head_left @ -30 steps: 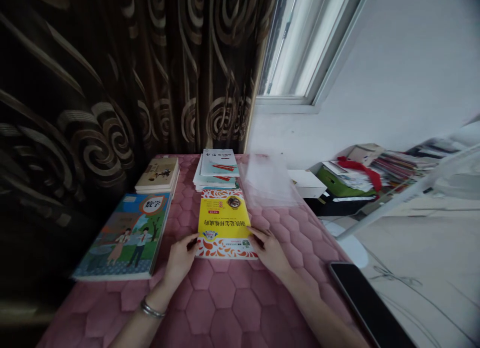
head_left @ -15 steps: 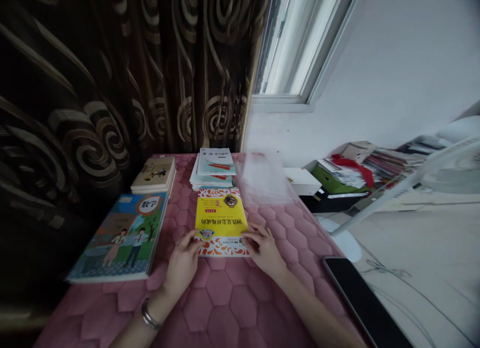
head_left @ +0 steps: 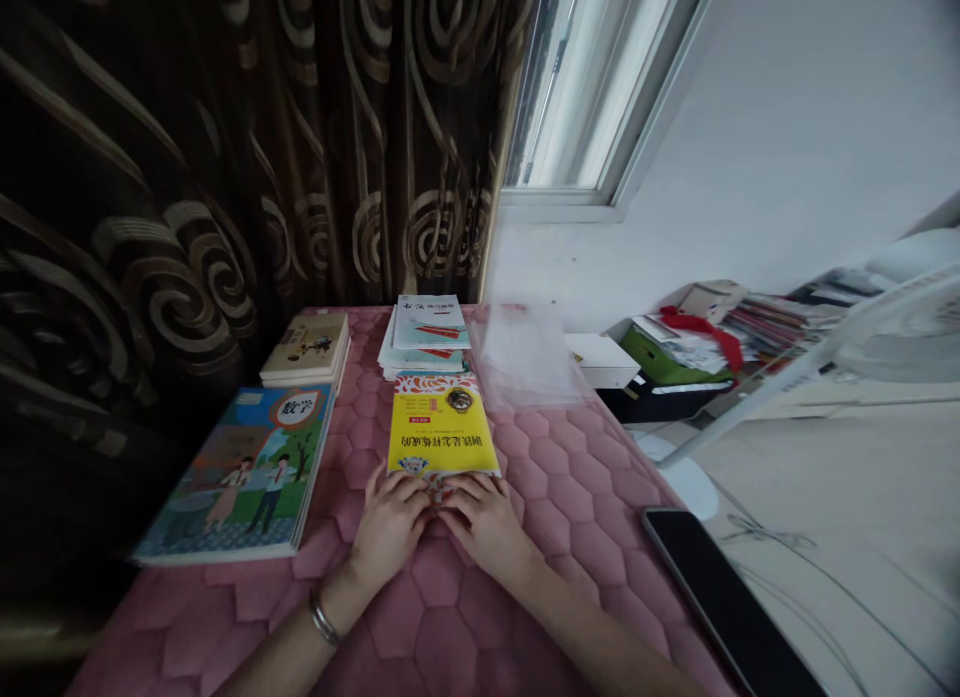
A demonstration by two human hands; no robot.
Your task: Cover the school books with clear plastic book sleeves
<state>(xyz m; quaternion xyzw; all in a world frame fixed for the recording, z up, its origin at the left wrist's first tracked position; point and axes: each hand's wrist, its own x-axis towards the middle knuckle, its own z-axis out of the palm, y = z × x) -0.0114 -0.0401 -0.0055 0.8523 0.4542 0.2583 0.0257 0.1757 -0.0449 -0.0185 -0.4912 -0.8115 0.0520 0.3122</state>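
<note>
A yellow book (head_left: pixel 439 432) with an orange-and-white patterned border lies upside down to me on the pink quilted cover. My left hand (head_left: pixel 394 520) and my right hand (head_left: pixel 480 522) are side by side at its near edge. Their fingers curl over the top of that edge, and the thumbs are close together at the front. The near strip of the cover is mostly hidden under the fingers. Just beyond the book is a stack of pale workbooks (head_left: pixel 427 327). Left of my hands is a stack topped by a blue-green mathematics textbook (head_left: pixel 247 477).
Behind the textbook sits a stack of tan books (head_left: pixel 307 347). A clear plastic sheet (head_left: pixel 529 357) lies right of the workbooks, near a white box (head_left: pixel 600 360). A black phone-like device (head_left: pixel 724 597) rests at the right edge, with a white fan (head_left: pixel 787 377) beyond. The pink quilted cover (head_left: pixel 442 617) spans the surface.
Both hands have come from the book's left and right sides to its near edge, close together. The book has hardly moved.
</note>
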